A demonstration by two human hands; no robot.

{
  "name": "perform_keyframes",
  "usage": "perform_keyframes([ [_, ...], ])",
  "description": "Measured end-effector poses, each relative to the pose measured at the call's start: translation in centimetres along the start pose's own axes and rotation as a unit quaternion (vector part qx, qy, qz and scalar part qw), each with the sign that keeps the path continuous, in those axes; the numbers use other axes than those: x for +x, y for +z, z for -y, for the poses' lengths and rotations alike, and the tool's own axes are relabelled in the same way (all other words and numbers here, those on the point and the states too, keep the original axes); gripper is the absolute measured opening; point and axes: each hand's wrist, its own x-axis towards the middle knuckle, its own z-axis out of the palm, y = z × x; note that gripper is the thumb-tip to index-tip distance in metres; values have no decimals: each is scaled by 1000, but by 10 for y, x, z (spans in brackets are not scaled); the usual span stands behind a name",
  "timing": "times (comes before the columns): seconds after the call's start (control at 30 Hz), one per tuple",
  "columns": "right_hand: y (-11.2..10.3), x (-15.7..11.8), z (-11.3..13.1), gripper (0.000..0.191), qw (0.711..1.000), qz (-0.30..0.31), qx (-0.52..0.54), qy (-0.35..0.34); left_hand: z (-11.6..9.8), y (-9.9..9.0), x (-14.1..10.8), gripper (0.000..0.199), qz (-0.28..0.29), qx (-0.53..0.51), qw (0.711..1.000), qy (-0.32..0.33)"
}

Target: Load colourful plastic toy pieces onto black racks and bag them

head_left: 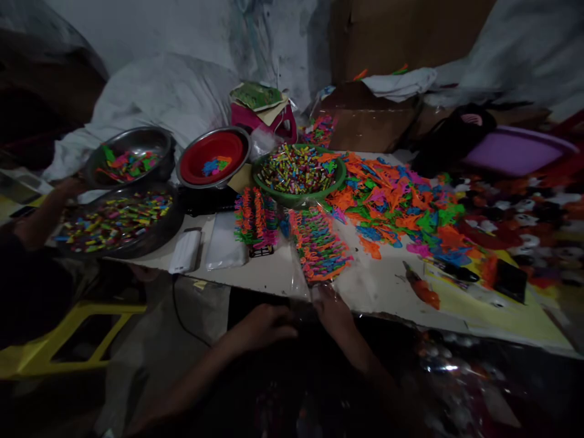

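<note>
A clear plastic bag [319, 243] filled with rows of small bright plastic pieces lies on the table in front of me. At its near end, my right hand [335, 311] has its fingers closed on the plastic. Left of it, my left hand [269, 322] hovers just off the table's front edge, thumb and fingers apart, with nothing visible in it. Beyond the left hand stands a stacked bundle of similar orange, green and pink pieces [256, 219]. A loose heap of such pieces [383, 188] spreads behind and right of the bag.
A green basin [296, 198] holds small wrapped-looking items. Left are a red bowl [189, 164], metal basins [159, 143], a white box-like device [185, 250] and clear plastic sheets [227, 240]. Another person's arm [45, 213] reaches in. An orange-handled tool [424, 292] lies right.
</note>
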Motion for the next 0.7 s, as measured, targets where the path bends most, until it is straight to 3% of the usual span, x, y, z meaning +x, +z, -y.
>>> perform_keyframes([
  [0.07, -29, -24, -1, 33, 983, 124, 134, 20, 0, -21, -15, 38, 36, -14, 999, -5],
  [0.1, -43, -34, -1, 37, 955, 193, 222, 45, -2, -30, -21, 38, 29, -19, 999, -13],
  [0.17, -63, -45, 3, 52, 891, 247, 373, 79, -9, -43, -24, 35, -9, -30, 999, -20],
  [0.2, -68, -47, 7, 57, 871, 230, 425, 92, -16, -47, -22, 37, -29, -36, 999, -18],
  [0.27, -68, -43, 17, 54, 862, 124, 479, 111, -35, -53, -8, 46, -57, -45, 997, -7],
  [0.37, -57, -31, 37, 37, 875, -72, 465, 112, -73, -59, 26, 61, -78, -22, 997, -8],
  [0.43, -51, -27, 49, 31, 891, -147, 424, 65, -95, -63, 52, 67, -74, 41, 996, -36],
  [0.5, -49, -26, 56, 27, 909, -171, 380, 0, -109, -65, 74, 65, -36, 97, 993, -52],
  [0.6, -50, -28, 62, 25, 919, -174, 344, -80, -113, -65, 98, 51, 40, 134, 989, -51],
  [0.7, -55, -32, 62, 26, 925, -137, 323, -143, -106, -68, 105, 39, 44, 168, 984, -31],
])
